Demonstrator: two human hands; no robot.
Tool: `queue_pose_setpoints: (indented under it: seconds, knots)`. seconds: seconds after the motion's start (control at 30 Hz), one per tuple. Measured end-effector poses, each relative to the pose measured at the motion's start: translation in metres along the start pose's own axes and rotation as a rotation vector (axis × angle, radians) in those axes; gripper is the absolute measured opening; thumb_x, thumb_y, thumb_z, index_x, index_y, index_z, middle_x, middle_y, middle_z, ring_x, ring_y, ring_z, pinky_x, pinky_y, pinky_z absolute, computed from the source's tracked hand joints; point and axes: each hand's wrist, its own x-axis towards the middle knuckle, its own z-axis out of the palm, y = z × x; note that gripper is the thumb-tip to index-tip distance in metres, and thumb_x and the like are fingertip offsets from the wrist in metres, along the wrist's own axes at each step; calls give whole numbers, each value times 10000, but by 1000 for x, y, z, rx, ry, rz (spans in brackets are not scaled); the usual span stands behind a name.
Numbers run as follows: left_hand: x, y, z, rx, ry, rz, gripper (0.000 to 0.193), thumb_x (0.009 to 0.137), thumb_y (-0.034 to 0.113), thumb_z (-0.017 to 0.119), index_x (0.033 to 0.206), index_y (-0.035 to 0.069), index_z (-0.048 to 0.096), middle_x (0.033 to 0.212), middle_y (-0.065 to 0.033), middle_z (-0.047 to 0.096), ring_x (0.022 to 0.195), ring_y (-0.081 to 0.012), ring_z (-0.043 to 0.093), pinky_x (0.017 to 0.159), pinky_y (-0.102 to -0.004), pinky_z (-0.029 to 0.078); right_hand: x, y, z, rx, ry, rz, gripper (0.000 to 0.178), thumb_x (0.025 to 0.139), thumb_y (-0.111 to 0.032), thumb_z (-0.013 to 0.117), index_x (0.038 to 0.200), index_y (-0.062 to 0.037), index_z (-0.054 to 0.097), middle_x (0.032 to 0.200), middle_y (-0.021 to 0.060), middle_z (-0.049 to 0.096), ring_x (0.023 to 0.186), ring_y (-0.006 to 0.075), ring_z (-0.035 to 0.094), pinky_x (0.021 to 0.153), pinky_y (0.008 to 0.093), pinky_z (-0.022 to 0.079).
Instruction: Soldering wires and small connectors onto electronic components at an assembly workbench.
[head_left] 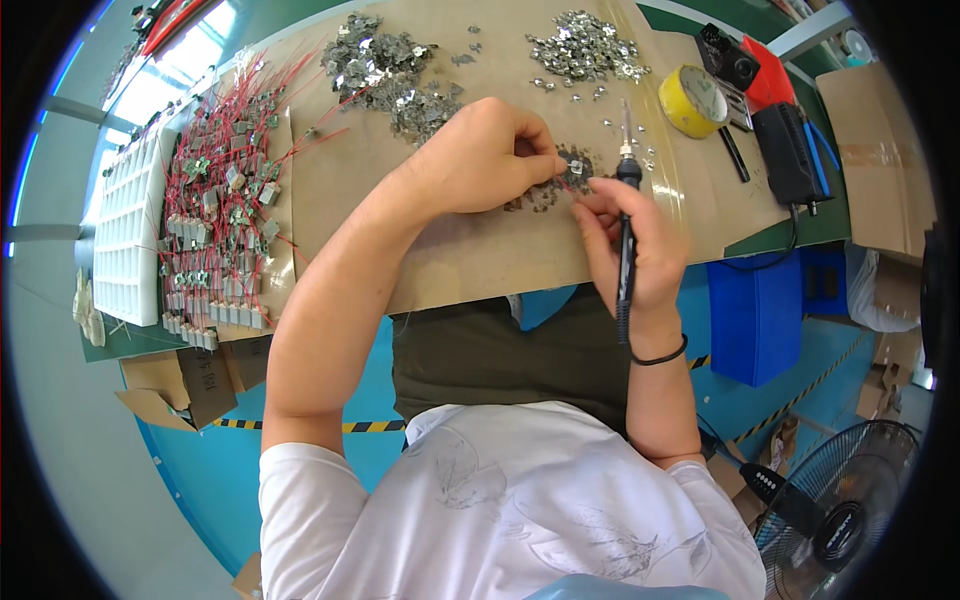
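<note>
One metal piece (576,168) shows beside the left hand (490,155), its fingers pinched narrow, contents hidden from me; the right hand (650,240) grips a soldering iron (627,232) whose tip (626,122), if hot and tilted leftward, could burn them.

Left hand (485,155): we cannot see the fingers curled beneath it.
Shiny piece (576,168) beside its fingertips (546,168): too small for us to identify.
Pale blue thing (620,590) far below the fingers: cut by the lower edge, unclear to us.

soldering iron (627,245): black-handled | tape (680,108): yellow | wires (213,130): red | bin (755,318): blue
</note>
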Motion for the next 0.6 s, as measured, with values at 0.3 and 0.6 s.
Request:
queue_pose_setpoints:
  seconds: [0.3,0.6]
  knots:
    - [2,-14,16,345,190,271,148,837,91,741,920,-29,712,885,-187,721,830,-360,704,765,-431,568,24,11,-1,-32,14,-109,377,812,101,776,1147,-57,707,904,114,721,773,291,680,673,366,541]
    - [0,-13,20,460,206,221,128,868,121,702,912,1,696,935,-173,698,903,-391,685,827,-468,551,40,21,3,-75,-147,-211,398,806,89,754,1171,-58,699,911,96,723,827,290,673,776,397,537]
